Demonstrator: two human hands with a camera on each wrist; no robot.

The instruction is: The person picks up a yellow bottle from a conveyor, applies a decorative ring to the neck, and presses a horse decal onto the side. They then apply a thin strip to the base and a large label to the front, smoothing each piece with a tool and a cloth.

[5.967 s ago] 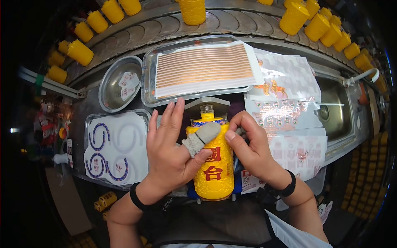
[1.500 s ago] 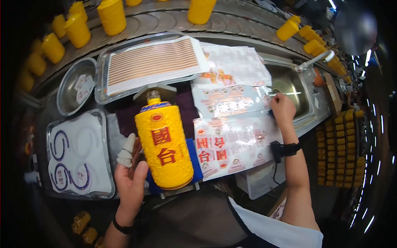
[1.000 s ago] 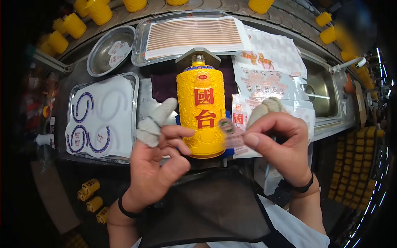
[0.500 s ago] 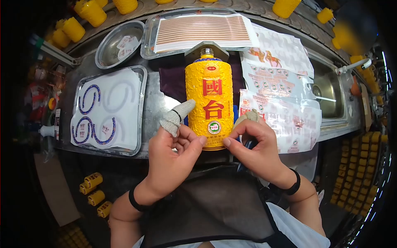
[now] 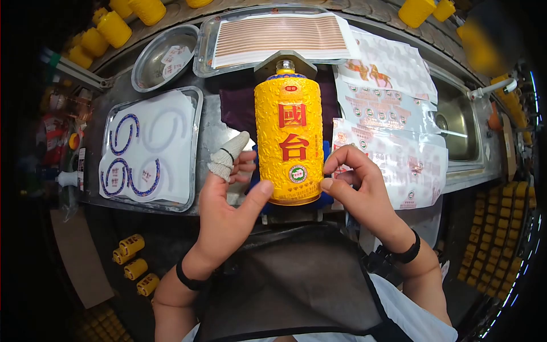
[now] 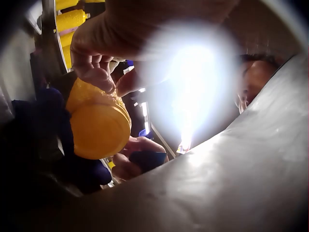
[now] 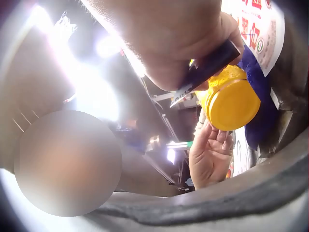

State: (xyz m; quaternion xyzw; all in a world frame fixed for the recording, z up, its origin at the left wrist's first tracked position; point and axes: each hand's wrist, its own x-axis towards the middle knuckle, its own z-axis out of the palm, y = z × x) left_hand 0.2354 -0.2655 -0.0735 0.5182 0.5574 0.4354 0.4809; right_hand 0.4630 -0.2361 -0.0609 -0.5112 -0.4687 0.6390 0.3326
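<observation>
A yellow embossed bottle (image 5: 288, 137) with red characters lies neck away on a blue support (image 5: 327, 199). Near its base is a transparent label (image 5: 297, 174) with a green-and-white round emblem. My left hand (image 5: 228, 199), a grey cloth cover (image 5: 228, 155) on one finger, is at the bottle's lower left, thumb extended by its edge. At the lower right, my right hand (image 5: 362, 191) has bent fingers and its thumb close to the side. In the right wrist view that hand holds a dark blue flat piece (image 7: 207, 70); contact with the bottle is unclear.
On the left lies a tray (image 5: 196, 148) of curved blue decals; a metal bowl (image 5: 142, 60) and a tray (image 5: 203, 62) with a striped sheet stand behind. Printed sheets (image 5: 393, 157) lie right, beside a sink (image 5: 456, 128). More yellow bottles (image 5: 114, 28) stand at the back.
The label was brought from the right and laid on the bottle's lower front. Since the last earlier frame, both hands have moved apart, my left to the left and my right to the right.
</observation>
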